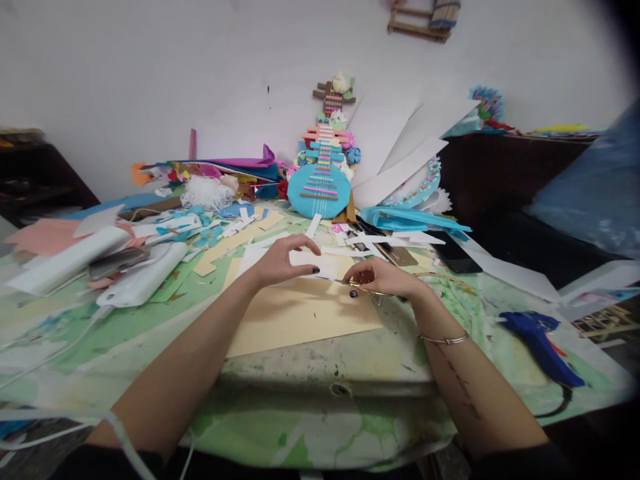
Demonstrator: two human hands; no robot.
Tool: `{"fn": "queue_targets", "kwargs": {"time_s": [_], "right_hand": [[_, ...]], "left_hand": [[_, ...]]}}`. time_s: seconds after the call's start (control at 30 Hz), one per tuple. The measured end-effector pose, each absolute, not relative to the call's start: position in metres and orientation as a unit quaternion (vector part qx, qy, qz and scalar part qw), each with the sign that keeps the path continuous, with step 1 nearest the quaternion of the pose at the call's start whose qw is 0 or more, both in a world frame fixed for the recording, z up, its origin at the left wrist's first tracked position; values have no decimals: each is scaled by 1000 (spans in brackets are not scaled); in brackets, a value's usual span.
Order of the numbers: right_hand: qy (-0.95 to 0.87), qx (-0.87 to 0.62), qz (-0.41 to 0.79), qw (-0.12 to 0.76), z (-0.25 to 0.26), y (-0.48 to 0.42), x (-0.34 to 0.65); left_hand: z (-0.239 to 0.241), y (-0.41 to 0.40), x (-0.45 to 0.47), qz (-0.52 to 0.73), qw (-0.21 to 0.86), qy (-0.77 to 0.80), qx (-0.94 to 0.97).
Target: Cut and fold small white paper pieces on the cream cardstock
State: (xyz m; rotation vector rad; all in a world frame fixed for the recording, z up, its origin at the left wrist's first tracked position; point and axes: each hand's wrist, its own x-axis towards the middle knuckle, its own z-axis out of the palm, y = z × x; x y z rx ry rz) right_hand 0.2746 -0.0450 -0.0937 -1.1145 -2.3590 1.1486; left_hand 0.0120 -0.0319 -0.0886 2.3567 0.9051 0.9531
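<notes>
My left hand (286, 261) hovers over a white sheet of paper (253, 259), thumb and fingers apart, with nothing visible between them. Just to its right, the fingers of my right hand (377, 275) are closed around gold-handled scissors (354, 285), whose thin blades point left toward the white paper. Part of the scissors is hidden by the fingers. Beneath both hands lies a pale yellow sheet (305, 320), its front edge near the table's edge.
A blue paper lute model (320, 190) leans against the wall. Paper scraps (235, 230) crowd the left and back. At right lie a black phone (455, 253) and a blue glue gun (543, 347). A white power strip (143, 277) with a cable is at left.
</notes>
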Motion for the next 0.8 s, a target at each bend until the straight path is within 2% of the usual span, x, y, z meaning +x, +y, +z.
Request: {"fn": "queue_targets", "kwargs": {"time_s": [0.23, 0.4, 0.47, 0.57, 0.67, 0.8], "right_hand": [[-719, -305, 589, 209, -94, -50, 279], [-661, -208, 659, 291, -102, -51, 276], [-634, -183, 673, 335, -103, -52, 273], [-596, -169, 681, 392, -103, -56, 267], [-586, -178, 677, 407, -102, -58, 263], [-588, -181, 677, 404, -103, -60, 260]], "left_hand": [[-94, -30, 14, 315, 96, 314, 891], [-88, -27, 5, 415, 61, 367, 830], [-85, -26, -1, 467, 107, 380, 791], [-84, -23, -5, 512, 256, 354, 740], [-87, -19, -6, 503, 390, 299, 711], [-93, -17, -6, 444, 506, 282, 684]]}}
